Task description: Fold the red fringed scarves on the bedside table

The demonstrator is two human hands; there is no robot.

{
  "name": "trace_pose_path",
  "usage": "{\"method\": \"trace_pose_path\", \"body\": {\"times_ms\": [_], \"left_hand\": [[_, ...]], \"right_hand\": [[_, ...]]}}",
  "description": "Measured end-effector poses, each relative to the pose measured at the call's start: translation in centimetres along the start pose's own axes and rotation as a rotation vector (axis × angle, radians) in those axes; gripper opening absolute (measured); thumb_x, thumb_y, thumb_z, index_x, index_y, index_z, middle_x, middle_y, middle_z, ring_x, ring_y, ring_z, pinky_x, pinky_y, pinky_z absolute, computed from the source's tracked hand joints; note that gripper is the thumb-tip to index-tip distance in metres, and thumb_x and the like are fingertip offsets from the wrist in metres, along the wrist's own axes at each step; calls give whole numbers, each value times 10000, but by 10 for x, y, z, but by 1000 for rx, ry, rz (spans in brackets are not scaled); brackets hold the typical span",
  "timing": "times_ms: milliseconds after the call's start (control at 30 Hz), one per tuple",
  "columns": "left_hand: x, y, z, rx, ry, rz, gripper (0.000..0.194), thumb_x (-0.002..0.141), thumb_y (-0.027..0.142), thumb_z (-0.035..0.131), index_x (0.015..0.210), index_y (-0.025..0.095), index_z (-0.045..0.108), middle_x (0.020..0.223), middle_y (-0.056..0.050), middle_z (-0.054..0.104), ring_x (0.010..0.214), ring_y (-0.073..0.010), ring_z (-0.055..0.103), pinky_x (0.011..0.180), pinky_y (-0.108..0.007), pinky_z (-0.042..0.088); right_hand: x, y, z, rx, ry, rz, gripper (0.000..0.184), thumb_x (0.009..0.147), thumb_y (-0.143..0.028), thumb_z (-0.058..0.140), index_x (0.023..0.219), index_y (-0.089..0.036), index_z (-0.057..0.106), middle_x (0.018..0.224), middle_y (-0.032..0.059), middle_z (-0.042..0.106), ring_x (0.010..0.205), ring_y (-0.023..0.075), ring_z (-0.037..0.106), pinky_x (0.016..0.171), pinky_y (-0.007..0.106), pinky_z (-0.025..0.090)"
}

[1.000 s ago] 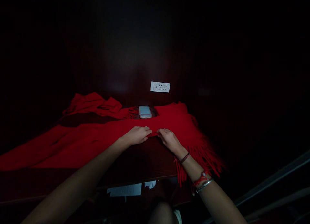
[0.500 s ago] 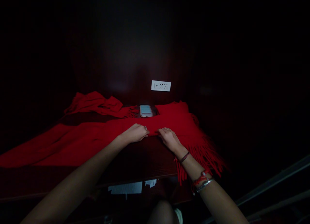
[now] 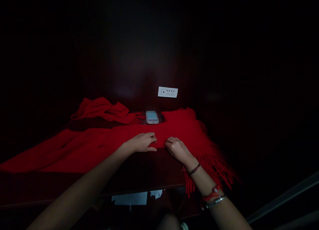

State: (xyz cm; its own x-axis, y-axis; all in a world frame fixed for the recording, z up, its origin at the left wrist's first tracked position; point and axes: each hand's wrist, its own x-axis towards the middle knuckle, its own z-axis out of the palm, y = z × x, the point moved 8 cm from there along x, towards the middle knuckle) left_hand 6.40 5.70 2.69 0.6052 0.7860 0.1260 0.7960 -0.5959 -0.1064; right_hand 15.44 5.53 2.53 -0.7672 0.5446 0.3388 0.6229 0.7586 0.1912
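My left grip (image 3: 142, 142): thumb and fingers apart, at the near edge of the red scarf (image 3: 112, 137). My right grip (image 3: 178, 149): fingers curled at that edge; whether pinching, I cannot tell. Scarf: lengthwise across my dark worktop (image 3: 154, 168); likely light, soft, best held by its edge. Matte cloth, stringy fringe (image 3: 216, 165).

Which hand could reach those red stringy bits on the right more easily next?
Probably the right hand: it is nearer that fringe, with its wrist right beside it. The left hand is farther away along the red cloth.
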Motion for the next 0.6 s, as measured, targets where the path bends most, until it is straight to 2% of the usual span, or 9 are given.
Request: {"method": "trace_pose_path", "body": {"times_ms": [100,200,300,433,533,600], "left_hand": [[2,-11,20,-167,-94,-83,492,822,505,205,1224,254,337,1323,-54,278,1193,-232,250,933,-403,238],[2,-25,43,-249,-271,-240,479,834,485,125,1288,335,161,1378,1,84,1241,-272,41,939,-515,112],[-1,-36,50,-271,-345,-380,508,805,537,144,1284,371,112,1376,29,21,1234,-296,-13,937,-532,61],[-11,-46,46,-267,-413,-521,700,700,674,201,1296,323,91,1372,-3,-3,1228,-304,-41,948,-518,20],[-15,-48,43,-267,-425,-548,775,653,714,220,1298,305,86,1368,-14,-12,1227,-301,-48,949,-520,14],[-15,-48,43,-270,-416,-549,777,648,718,218,1296,308,94,1367,-10,-7,1227,-299,-44,949,-523,15]], "right_hand": [[-1,-1,4,94,-3,-14,247,806,-117,367,962,-146,557,1008,80,572,961,145,496,852,264,354],[-3,0,14,167,-46,-15,394,785,-63,340,1156,-150,443,1144,92,504,1062,144,444,894,278,341],[-5,3,24,214,-97,-10,473,763,-47,317,1220,-157,378,1234,94,416,1145,163,357,938,337,303],[-7,5,30,256,-160,12,473,770,-95,308,1239,-136,352,1273,97,361,1181,178,298,969,369,254],[-8,5,25,261,-179,47,448,821,-232,291,1259,-142,320,1300,89,318,1215,191,219,986,391,203],[-8,4,21,243,-190,74,468,839,-358,253,1285,-216,255,1341,42,234,1243,213,105,987,463,125]]}}
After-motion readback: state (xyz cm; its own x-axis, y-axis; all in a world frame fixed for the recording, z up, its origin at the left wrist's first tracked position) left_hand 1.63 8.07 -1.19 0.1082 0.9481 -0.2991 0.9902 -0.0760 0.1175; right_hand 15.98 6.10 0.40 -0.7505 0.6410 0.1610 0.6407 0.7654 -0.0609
